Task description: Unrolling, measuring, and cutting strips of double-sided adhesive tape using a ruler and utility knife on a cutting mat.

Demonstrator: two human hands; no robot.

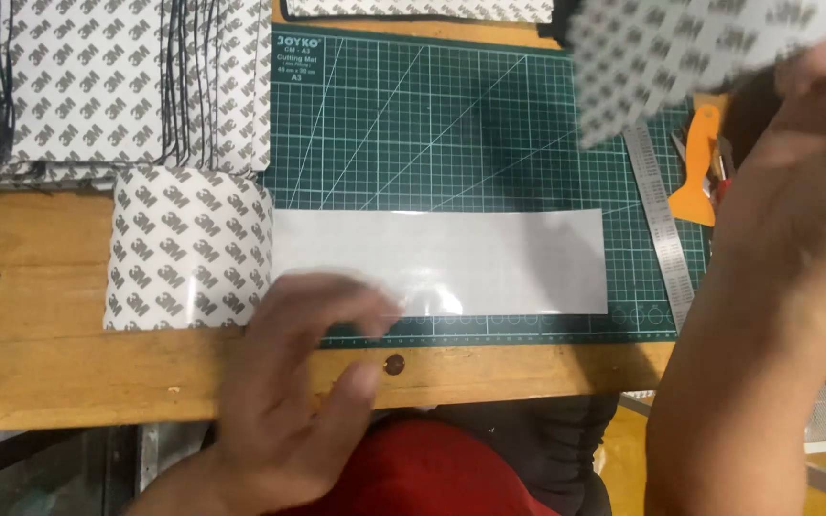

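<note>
My left hand (293, 373) lies blurred on the near edge of the wooden bench, fingertips touching the lower left of a glossy pale strip (489, 258) stretched across the green cutting mat (432, 124). The strip unrolls from a roll of white backing paper with a grey printed pattern (188, 248) at its left end. My right hand (800, 182) is raised at the right, gripping a blurred sheet of the same patterned paper (681, 48) above the mat's far right corner.
A stack of patterned cut sheets (97, 76) fills the far left. A steel ruler (662, 220) lies along the mat's right edge, next to an orange scraper (698, 167). A wooden bench edge (69, 373) runs along the front.
</note>
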